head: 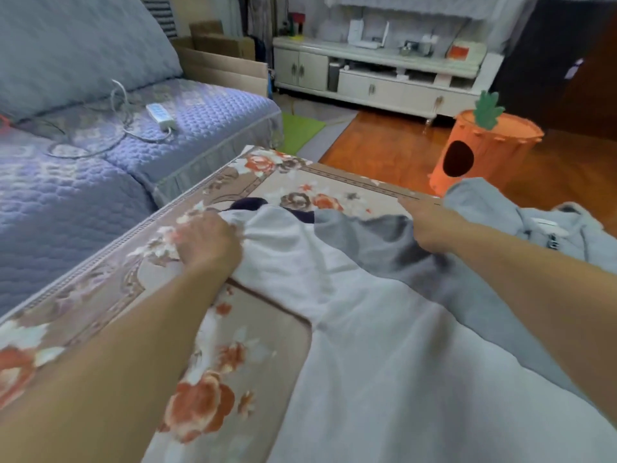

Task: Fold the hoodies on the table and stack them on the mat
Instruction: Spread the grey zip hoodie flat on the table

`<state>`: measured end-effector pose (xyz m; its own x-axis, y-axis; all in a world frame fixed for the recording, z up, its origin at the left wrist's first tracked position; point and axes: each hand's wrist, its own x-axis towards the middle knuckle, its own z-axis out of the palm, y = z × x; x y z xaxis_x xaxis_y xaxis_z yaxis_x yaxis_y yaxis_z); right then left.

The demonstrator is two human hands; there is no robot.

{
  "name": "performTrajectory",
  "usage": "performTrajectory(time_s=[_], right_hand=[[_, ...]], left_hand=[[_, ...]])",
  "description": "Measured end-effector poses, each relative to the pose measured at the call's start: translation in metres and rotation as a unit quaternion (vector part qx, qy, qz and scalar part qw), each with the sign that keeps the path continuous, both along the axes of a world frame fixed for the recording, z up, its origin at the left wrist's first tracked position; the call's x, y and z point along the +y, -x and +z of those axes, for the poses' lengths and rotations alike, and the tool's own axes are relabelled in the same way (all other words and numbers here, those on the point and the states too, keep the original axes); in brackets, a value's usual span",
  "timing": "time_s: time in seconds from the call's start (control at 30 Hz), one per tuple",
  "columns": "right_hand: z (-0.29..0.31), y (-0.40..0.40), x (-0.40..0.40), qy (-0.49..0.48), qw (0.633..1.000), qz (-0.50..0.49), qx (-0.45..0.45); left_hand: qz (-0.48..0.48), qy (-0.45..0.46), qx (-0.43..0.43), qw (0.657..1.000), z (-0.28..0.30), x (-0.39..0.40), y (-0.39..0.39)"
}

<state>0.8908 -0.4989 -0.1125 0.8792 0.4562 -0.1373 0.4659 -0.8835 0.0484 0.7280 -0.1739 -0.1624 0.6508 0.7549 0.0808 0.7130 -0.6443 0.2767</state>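
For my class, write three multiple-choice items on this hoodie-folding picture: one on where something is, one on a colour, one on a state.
1. Where does the power strip lie?
A. on the sofa seat
B. on the floral mat
C. on the TV cabinet

2. What colour is the hoodie that the left hand grips?
A. orange
B. white
C. green

3. How is the right hand placed?
A. lifted clear of the table
B. holding the carrot-shaped bin
C. down on the grey hoodie

Answers:
1. A: the strip and its cable rest on the blue quilted sofa, beyond the mat.
2. B: the cloth bunched under the left fingers is white.
3. C: the hand meets the grey hoodie, though its fingers are hidden, so a grip cannot be confirmed; the carrot-shaped bin stands apart on the floor.
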Motion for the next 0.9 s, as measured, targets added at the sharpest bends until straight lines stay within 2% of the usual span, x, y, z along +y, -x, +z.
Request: performTrajectory(time_s=[0.1,0.17,0.23,0.3,0.37,0.43,0.5,0.57,0.63,0.73,0.8,0.9], right_hand=[[-0.017,-0.014,0.023,0.03,0.999,-0.002,-0.012],[-0.02,-0.017,0.04,-0.006,0.998,-0.021,-0.052],[-0.022,-0.017,0.063,-0.085,0.992,-0.032,-0.083],[-0.022,-0.011,0.087,-0.153,0.987,-0.018,-0.044],[-0.022,-0.001,0.097,-0.175,0.984,0.025,0.029],[-0.018,0.009,0.087,-0.22,0.973,0.068,0.03],[-0.01,0.015,0.059,-0.256,0.963,0.074,-0.039],[-0.002,0.017,0.019,-0.253,0.961,0.038,-0.103],[0.005,0.013,-0.03,-0.231,0.962,-0.012,-0.142],[0.007,-0.005,-0.118,-0.156,0.965,-0.126,-0.17],[0.007,-0.013,-0.167,-0.108,0.959,-0.203,-0.166],[0.01,-0.033,-0.197,-0.131,0.94,-0.275,-0.152]], left_hand=[[-0.016,-0.03,0.002,0.999,0.004,0.031,0.017],[0.017,-0.059,0.023,0.998,0.016,0.064,0.031],[0.05,-0.091,0.046,0.994,0.029,0.092,0.042],[0.072,-0.095,0.074,0.99,0.037,0.107,0.044],[0.075,-0.093,0.133,0.984,0.034,0.1,0.036],[-0.009,-0.133,0.116,0.984,0.028,0.062,0.015],[-0.153,-0.15,0.018,0.977,0.025,-0.011,-0.013],[-0.288,-0.12,-0.039,0.949,0.029,-0.097,-0.037],[-0.374,-0.082,-0.033,0.923,0.025,-0.164,-0.053],[-0.416,-0.037,0.013,0.908,-0.003,-0.206,-0.068],[-0.41,-0.042,0.023,0.911,-0.02,-0.21,-0.068],[-0.401,-0.045,0.02,0.915,-0.024,-0.211,-0.07]])
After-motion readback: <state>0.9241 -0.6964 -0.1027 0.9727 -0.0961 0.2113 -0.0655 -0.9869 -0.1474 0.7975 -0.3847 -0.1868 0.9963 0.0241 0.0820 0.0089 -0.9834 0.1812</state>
